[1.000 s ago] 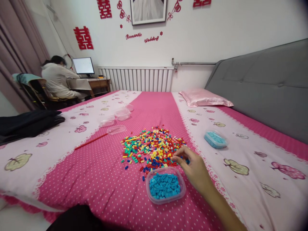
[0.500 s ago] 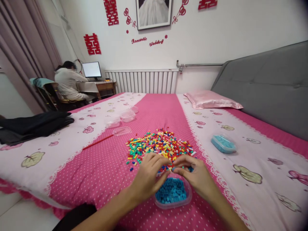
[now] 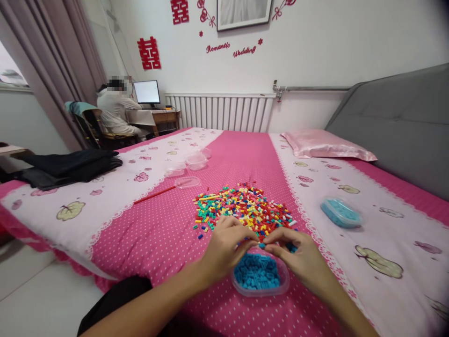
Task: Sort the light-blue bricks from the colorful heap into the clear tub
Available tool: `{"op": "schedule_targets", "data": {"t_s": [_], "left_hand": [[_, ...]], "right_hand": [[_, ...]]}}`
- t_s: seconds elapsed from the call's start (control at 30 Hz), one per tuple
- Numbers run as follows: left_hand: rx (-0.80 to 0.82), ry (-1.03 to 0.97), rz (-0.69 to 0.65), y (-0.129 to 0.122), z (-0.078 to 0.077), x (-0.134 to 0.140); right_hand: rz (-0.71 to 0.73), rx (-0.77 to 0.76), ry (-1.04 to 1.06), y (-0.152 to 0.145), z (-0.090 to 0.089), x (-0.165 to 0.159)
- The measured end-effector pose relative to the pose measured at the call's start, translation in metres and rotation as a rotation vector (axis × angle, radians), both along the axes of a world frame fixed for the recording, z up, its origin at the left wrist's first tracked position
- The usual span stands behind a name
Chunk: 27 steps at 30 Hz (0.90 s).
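Note:
My left hand [image 3: 229,241] and my right hand [image 3: 294,243] meet fingertip to fingertip just above a clear plastic tub [image 3: 261,292]. Pinched between them is a small blue toy brick [image 3: 262,245]. More blue pieces [image 3: 291,247] show under my right hand's curled fingers; whether they lie in the palm or on the bed I cannot tell. Blue bricks [image 3: 257,271] fill much of the tub. Just beyond my hands spreads a loose pile of mixed-colour bricks [image 3: 242,203], partly hidden by my fingers.
A lidded tub of blue pieces [image 3: 340,213] stands to the right. Clear empty containers [image 3: 196,161], a lid [image 3: 187,182] and a red stick [image 3: 154,194] lie farther left. Dark folded clothes [image 3: 70,166] and a pink pillow [image 3: 326,145] rest on the bed. Another person [image 3: 117,110] sits at a desk.
The view has swung slightly left, so everything appears farther right. My fingertips have come closer together, and the blue brick between them now shows more clearly.

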<state>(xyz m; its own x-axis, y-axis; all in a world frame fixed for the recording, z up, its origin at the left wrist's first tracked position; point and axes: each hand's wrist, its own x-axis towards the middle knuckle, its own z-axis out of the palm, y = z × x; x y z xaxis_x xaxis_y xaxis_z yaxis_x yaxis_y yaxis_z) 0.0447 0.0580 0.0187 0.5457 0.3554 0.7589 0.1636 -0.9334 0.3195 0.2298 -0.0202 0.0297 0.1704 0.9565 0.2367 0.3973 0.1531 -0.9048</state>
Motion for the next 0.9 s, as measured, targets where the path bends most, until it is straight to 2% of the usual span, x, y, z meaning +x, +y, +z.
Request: {"op": "schedule_targets", "data": {"t_s": [0.13,0.27,0.4,0.47,0.57,0.63,0.7,0.8,0.9], "left_hand": [[-0.053,0.04,-0.006,0.01,0.005,-0.004],[-0.197,0.192,0.13,0.027,0.011,-0.012],[-0.177,0.338,0.128,0.035,0.004,-0.013],[-0.129,0.375,0.1,0.03,-0.001,-0.01],[0.051,0.377,0.015,0.011,-0.005,-0.001],[0.181,0.327,-0.04,-0.002,-0.004,0.003],[0.234,0.274,-0.073,-0.013,0.0,0.005],[0.22,0.223,-0.097,-0.022,0.005,0.005],[0.198,0.151,-0.061,-0.024,0.005,0.005]], "right_hand": [[-0.019,-0.007,-0.078,-0.002,-0.003,0.001],[0.018,-0.046,-0.115,-0.003,-0.004,-0.004],[0.05,-0.058,-0.131,-0.001,-0.007,-0.01],[-0.047,-0.042,-0.054,0.001,-0.008,-0.008],[-0.16,-0.071,0.248,0.002,-0.007,-0.004],[-0.128,-0.127,0.48,0.001,-0.004,-0.003],[-0.066,-0.175,0.619,0.0,-0.001,-0.007],[-0.032,-0.172,0.643,-0.002,-0.003,-0.02],[0.025,-0.128,0.567,-0.003,-0.012,-0.035]]}}
